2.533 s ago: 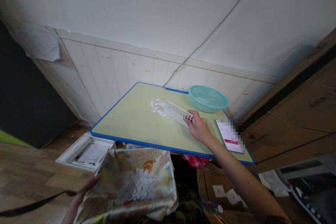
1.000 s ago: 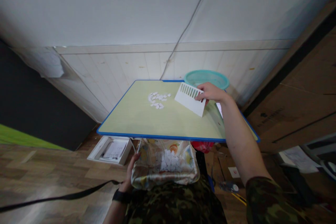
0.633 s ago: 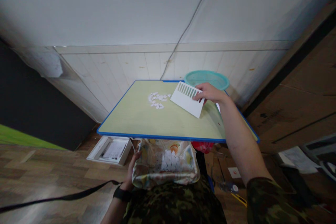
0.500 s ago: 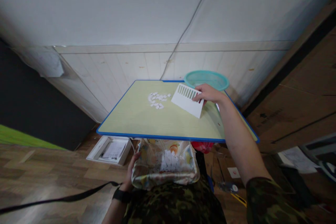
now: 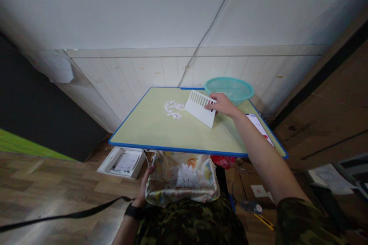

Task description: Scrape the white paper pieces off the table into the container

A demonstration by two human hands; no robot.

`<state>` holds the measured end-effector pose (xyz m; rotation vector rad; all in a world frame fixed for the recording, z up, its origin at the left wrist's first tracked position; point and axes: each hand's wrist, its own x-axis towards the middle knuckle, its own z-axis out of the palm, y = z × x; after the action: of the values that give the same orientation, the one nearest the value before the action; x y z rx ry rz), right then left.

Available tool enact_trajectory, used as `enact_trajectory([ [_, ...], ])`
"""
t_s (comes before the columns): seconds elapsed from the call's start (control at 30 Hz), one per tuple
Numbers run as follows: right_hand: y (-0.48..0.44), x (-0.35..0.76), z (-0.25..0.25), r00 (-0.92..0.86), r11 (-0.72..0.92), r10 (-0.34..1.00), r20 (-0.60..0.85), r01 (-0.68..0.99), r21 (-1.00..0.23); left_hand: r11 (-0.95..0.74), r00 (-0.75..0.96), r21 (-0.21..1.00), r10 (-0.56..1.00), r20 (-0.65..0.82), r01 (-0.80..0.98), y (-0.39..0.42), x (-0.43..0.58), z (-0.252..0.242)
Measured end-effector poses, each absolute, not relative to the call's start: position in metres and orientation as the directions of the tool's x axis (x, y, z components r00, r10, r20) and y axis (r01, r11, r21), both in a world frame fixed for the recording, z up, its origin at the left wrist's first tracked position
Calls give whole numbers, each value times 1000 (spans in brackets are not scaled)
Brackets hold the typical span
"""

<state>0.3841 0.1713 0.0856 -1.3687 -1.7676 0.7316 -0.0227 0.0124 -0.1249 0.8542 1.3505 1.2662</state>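
My right hand (image 5: 221, 105) grips a white slotted plate (image 5: 200, 113) by its right end, tilted over the table. Its slots run along the upper edge, and its left corner is at the edge of a pile of small white paper pieces (image 5: 173, 109). Below the table's front edge, my left hand (image 5: 145, 183) is closed on the left side of a fabric-lined basket (image 5: 211, 191) with a fruit print, held against my body. More white paper pieces (image 5: 186, 176) lie inside it. Part of the left hand's fingers is hidden by the basket.
The pale green table (image 5: 143, 130) has a blue rim. A turquoise basin (image 5: 230, 89) sits at its back right, and a phone (image 5: 259, 128) lies near the right edge. On the floor are a white box (image 5: 122, 162) and a yellow cutter (image 5: 264, 222). Cardboard boxes (image 5: 324, 122) stand at right.
My right hand has carried the slotted plate left, up to the edge of the paper pile. The phone beside my forearm now shows more fully. My left hand stays on the basket.
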Motion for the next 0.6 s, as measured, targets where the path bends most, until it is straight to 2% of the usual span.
enact_trajectory([
  [0.23,173,383,82,-118,286,958,261,459,-841,197,-259,973,940,-221,-117,12,-18,-120],
  [0.5,171,379,84,-106,332,942,317,397,-855,180,-229,978,953,-200,-106,12,-20,-119],
  [0.6,171,380,85,-119,331,943,310,423,-844,171,-224,980,956,-190,-105,10,-18,-115],
])
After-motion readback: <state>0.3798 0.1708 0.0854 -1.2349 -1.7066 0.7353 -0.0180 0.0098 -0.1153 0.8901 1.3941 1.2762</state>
